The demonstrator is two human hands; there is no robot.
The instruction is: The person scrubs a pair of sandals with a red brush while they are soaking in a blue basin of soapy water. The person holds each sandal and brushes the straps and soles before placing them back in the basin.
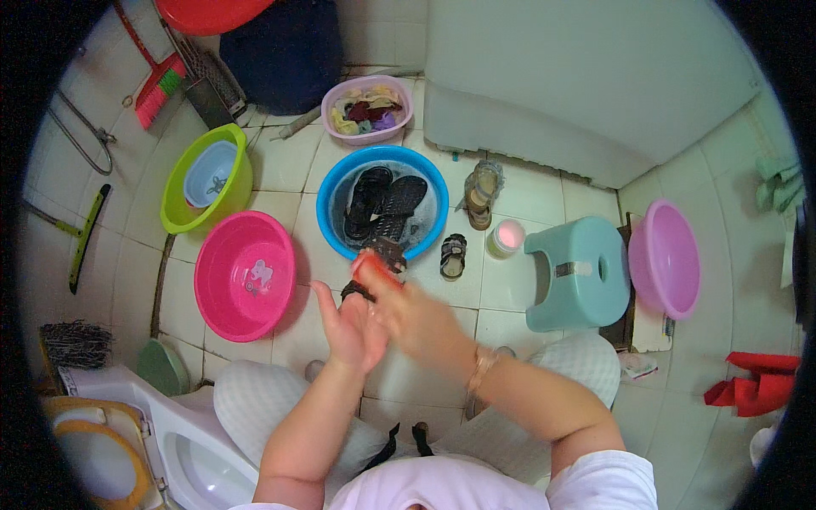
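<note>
My right hand (408, 312), blurred, grips a red scrubbing brush (377, 268) above a dark sandal (386, 252) near the front rim of a blue basin (323, 217). My left hand (357, 331) is palm up below the sandal, its thumb spread; a black strap (357, 291) lies across its fingertips, and how firmly it holds is partly hidden. Inside the basin, black sandals (403, 194) lie in soapy water. On the tiles to the right stand a small dark sandal (453, 258), a beige sandal (482, 188) and a jar with pink contents (509, 236).
A pink basin (210, 274) and a green basin (242, 166) stand at left. A lilac basin of cloths (328, 121) is behind the blue one. At right are a teal stool (574, 299) and a purple basin (663, 261). A toilet (191, 446) is at lower left.
</note>
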